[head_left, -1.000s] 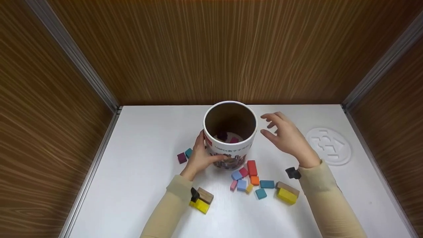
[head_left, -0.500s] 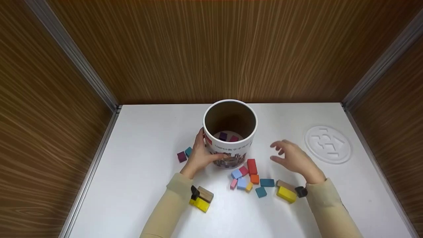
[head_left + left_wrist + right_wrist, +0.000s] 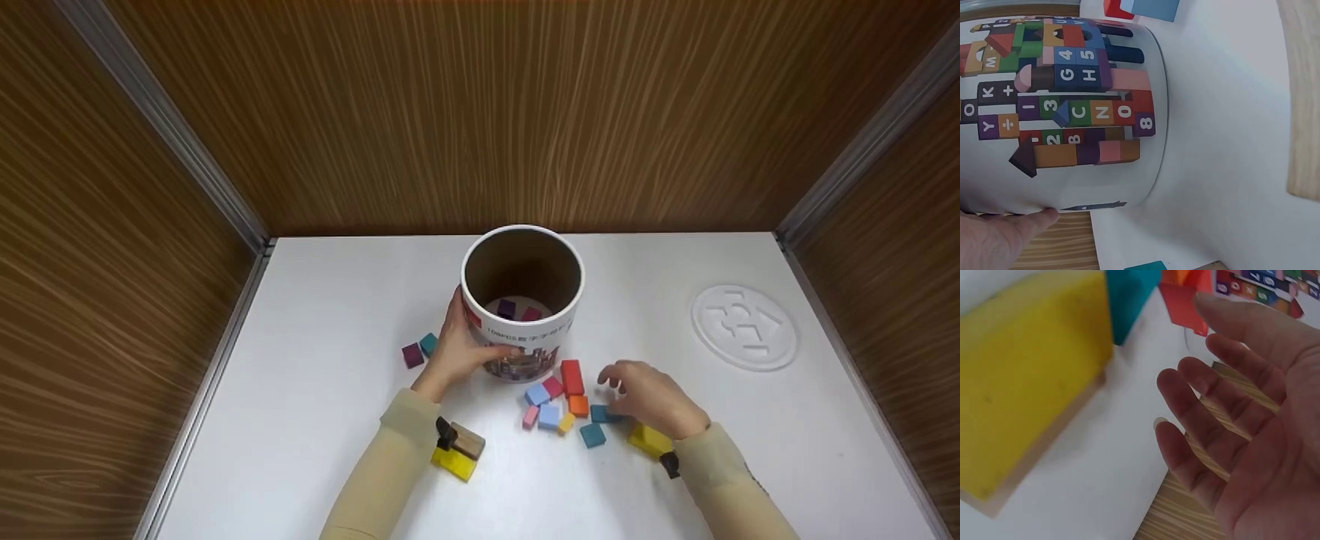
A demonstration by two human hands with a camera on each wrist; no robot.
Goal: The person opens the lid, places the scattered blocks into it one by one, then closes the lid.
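Your left hand (image 3: 457,352) grips the side of the cardboard tub (image 3: 523,300), which stands upright mid-table (image 3: 337,315). Your right hand (image 3: 651,397) hovers with fingers loose, holding nothing, over the teal block (image 3: 602,413), possibly touching it. The yellow block (image 3: 651,441) lies just beside your wrist.

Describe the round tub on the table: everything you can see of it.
The tub is a white cylinder, apparently cardboard, brown inside, printed with pictures of coloured letter and number blocks. It stands upright and open-topped near the middle of the white table, a purple and a pink block showing at its bottom. The left hand grips its side; loose blocks lie on the table in front.
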